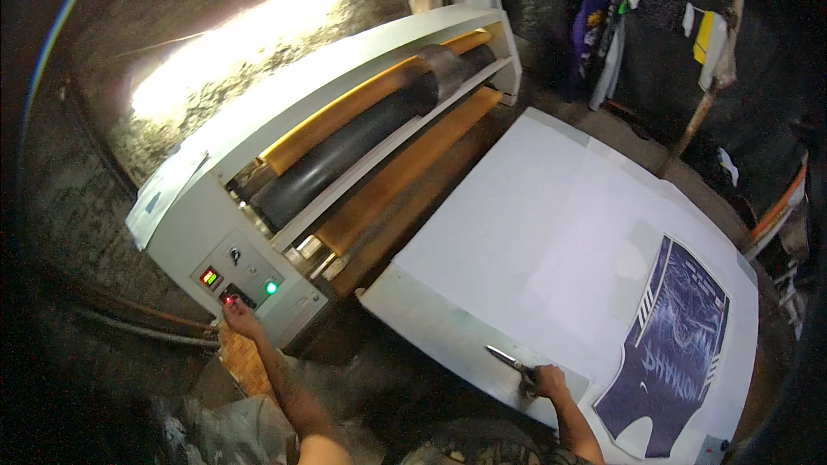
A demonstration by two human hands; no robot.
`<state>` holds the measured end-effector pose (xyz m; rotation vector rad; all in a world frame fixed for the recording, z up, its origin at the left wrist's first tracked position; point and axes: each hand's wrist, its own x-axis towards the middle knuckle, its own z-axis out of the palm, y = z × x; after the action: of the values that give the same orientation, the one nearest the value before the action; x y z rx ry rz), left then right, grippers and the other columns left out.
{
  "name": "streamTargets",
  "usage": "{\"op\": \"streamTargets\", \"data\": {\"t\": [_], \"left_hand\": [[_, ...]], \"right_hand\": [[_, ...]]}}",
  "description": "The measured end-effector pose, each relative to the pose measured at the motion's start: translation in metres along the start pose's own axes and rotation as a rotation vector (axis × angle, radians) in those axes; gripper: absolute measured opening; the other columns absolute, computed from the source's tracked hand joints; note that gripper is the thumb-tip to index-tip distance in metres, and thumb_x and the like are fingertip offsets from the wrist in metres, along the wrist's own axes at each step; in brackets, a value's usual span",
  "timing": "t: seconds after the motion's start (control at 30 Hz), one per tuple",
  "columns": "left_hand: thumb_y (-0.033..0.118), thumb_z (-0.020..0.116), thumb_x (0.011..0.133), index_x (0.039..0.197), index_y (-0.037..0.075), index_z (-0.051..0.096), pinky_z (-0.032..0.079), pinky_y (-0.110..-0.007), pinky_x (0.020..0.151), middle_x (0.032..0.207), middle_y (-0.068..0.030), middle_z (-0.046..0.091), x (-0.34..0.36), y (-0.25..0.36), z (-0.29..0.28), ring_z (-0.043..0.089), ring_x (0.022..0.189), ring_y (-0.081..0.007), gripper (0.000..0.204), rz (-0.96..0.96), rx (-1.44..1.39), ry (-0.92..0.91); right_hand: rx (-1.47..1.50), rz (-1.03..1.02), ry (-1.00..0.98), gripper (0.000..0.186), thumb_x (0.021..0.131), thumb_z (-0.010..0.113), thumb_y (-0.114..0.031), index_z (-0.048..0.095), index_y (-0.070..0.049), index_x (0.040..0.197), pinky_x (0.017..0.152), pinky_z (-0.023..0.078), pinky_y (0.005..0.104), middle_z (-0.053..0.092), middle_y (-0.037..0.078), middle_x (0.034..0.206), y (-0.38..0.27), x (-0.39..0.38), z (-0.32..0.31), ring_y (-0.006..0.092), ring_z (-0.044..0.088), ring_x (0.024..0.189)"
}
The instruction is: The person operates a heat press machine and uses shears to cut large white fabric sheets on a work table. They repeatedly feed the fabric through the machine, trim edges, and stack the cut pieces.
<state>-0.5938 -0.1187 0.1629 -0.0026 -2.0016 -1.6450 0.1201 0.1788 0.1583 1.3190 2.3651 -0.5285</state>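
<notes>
My left hand [240, 317] reaches to the control panel [250, 265] on the end of a large roller press [185, 228]. Its fingers are drawn together at a small dark control below the lit display [209, 276]; what they grip is hidden. A green lamp [271, 288] glows to the right of that hand. Over the near edge of the white-covered table [517, 232], my right hand [550, 381] is closed around a pair of scissors [506, 357], blades pointing left. Right of it lies a dark blue printed jersey panel [668, 353] with white stripes.
The press has a black roller [336, 159] and orange-brown belts [405, 172], beside the table's left side. Clothes [594, 34] hang on a line at the back right, near a wooden pole [702, 108]. A woven basket-like thing [241, 353] stands below the panel.
</notes>
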Motion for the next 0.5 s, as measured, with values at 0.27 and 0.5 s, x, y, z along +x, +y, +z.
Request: {"op": "streamTargets", "data": {"t": [0.27, 0.5], "left_hand": [[0.017, 0.071, 0.087, 0.101, 0.001, 0.060, 0.052, -0.030, 0.062, 0.084, -0.0092, 0.065, -0.012, 0.003, -0.002, 0.062, 0.070, -0.0179, 0.024, 0.261, 0.127, 0.104], [0.020, 0.069, 0.090, 0.105, 0.001, 0.061, 0.052, -0.031, 0.062, 0.087, -0.0098, 0.066, -0.015, 0.013, -0.004, 0.062, 0.074, -0.0193, 0.027, 0.151, 0.102, 0.050]], "right_hand": [[-0.056, -0.083, -0.017, 0.045, 0.059, 0.081, -0.048, 0.071, -0.012, 0.084, 0.066, 0.055, 0.0453, 0.069, 0.015, 0.075, 0.010, 0.006, 0.007, 0.0351, 0.069, 0.075], [-0.155, -0.068, -0.145, 0.051, 0.051, 0.087, -0.045, 0.071, -0.015, 0.088, 0.071, 0.055, 0.0435, 0.071, 0.010, 0.084, 0.012, 0.015, 0.006, 0.0319, 0.069, 0.083]]}}
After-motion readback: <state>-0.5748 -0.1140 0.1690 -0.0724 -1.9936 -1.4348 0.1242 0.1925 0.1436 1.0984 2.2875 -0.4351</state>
